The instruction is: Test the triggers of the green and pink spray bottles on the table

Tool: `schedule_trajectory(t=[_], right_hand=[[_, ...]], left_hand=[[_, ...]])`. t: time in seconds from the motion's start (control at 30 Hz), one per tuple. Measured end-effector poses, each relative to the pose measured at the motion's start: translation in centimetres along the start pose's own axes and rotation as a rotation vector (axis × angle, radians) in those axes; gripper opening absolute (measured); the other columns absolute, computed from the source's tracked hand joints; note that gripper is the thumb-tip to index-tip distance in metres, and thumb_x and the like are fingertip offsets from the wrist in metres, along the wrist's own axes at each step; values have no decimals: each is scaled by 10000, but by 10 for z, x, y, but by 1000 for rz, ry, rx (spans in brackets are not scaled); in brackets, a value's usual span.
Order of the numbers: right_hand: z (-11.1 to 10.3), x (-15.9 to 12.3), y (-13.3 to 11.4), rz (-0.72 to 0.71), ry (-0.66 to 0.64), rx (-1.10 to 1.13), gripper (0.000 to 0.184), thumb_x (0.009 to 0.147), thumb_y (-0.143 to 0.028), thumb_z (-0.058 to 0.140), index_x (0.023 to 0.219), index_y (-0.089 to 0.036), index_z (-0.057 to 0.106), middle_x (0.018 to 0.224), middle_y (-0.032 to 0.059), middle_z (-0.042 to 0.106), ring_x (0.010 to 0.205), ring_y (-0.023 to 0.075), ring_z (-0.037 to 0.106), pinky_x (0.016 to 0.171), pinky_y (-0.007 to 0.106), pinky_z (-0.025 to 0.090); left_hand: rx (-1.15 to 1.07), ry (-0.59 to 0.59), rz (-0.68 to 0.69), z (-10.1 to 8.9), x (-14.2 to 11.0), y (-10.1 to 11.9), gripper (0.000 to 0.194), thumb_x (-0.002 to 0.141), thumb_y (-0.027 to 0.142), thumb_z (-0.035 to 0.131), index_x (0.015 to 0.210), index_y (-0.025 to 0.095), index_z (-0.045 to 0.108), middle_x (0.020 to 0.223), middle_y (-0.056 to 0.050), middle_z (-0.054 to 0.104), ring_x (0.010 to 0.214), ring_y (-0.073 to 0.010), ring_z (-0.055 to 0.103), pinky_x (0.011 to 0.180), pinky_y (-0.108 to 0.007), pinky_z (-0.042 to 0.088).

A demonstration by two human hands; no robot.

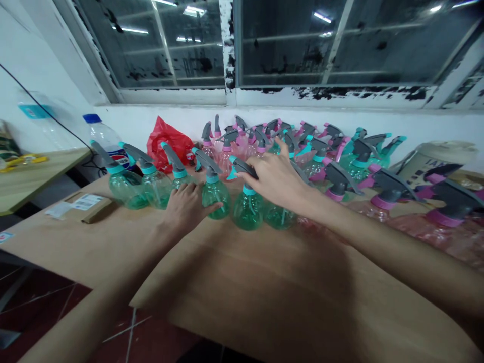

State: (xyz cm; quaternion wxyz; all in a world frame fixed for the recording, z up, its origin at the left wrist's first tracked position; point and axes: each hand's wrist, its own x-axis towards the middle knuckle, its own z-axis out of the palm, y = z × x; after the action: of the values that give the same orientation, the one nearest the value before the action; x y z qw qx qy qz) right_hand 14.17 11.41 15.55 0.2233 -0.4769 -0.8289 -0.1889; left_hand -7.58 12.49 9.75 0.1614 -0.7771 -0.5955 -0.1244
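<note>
Green spray bottle [248, 209] is standing under my right hand [276, 174], in the front row near the middle of the tabletop [234, 272]. Through the head camera I am seeing that thumb lying along the bottle's grey spray head [244, 166] while the index finger is pointing away; the other fingertips are hiding, so I cannot tell whether they are pinching. My left hand [183, 206] is curling its fingers together beside a neighbouring green bottle [218, 194], its thumb spreading across that bottle's front; whether it is gripping, I cannot tell.

I am judging that this handling is calling for a hold on the neck, clear of the trigger, with the base staying flat so the neighbours are not tipping.

For room, I am favouring bare wood towards the near edge. Bottles are crowding the far edge, pink bottles [438, 232] are filling the right, beside my forearm [363, 232], and a cardboard packet [97, 207] is lying towards the left edge
</note>
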Motion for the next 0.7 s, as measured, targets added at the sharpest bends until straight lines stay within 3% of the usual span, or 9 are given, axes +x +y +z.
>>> schedule_trajectory(t=[0.2, 0.3, 0.37, 0.43, 0.6, 0.7], right_hand=[[-9, -9, -5, -33, -1, 32, 356, 931, -384, 422, 932, -139, 680, 725, 99, 702, 812, 294, 657, 992, 581, 279], [-14, -17, -9, -42, -2, 41, 362, 929, -391, 423, 994, -133, 669, 678, 77, 691, 777, 280, 660, 994, 560, 279], [-19, -25, -13, -46, 3, 44, 367, 924, -386, 432, 1042, -121, 657, 686, 76, 694, 777, 272, 662, 1005, 542, 263], [-25, -34, -16, -43, 3, 52, 362, 921, -377, 440, 1048, -114, 655, 713, 81, 701, 787, 262, 664, 1019, 521, 243], [-44, -60, -20, -52, -4, 78, 317, 917, -356, 459, 955, -119, 666, 765, 84, 715, 802, 251, 668, 1048, 491, 216], [-57, -79, -16, -53, -13, 97, 359, 927, -396, 453, 968, -101, 654, 728, 80, 707, 748, 242, 670, 1019, 457, 289]], left_hand=[[-17, 83, -26, -12, -14, 3, 602, 826, 516, 628, 1268, 133, 482, 1063, -146, 607, 1034, -368, 569, 859, -460, 453], [-63, 129, -18, -18, -36, 8, 572, 872, 503, 564, 1287, 122, 468, 1082, -138, 595, 1030, -335, 582, 898, -442, 446], [-229, 123, 6, -17, -55, 17, 537, 878, 541, 528, 1259, 162, 502, 1065, -114, 598, 998, -316, 605, 881, -442, 463], [-424, 58, 35, -14, -74, 30, 588, 848, 610, 524, 1279, 212, 482, 1160, -110, 576, 1037, -315, 599, 855, -437, 489], [-632, -60, 153, -7, -103, 77, 801, 838, 570, 580, 1461, 273, 174, 1375, -109, 458, 1255, -316, 453, 968, -462, 426], [-698, -87, 161, -10, -108, 102, 757, 843, 532, 597, 1439, 269, 213, 1348, -106, 494, 1240, -326, 472, 969, -487, 426]])
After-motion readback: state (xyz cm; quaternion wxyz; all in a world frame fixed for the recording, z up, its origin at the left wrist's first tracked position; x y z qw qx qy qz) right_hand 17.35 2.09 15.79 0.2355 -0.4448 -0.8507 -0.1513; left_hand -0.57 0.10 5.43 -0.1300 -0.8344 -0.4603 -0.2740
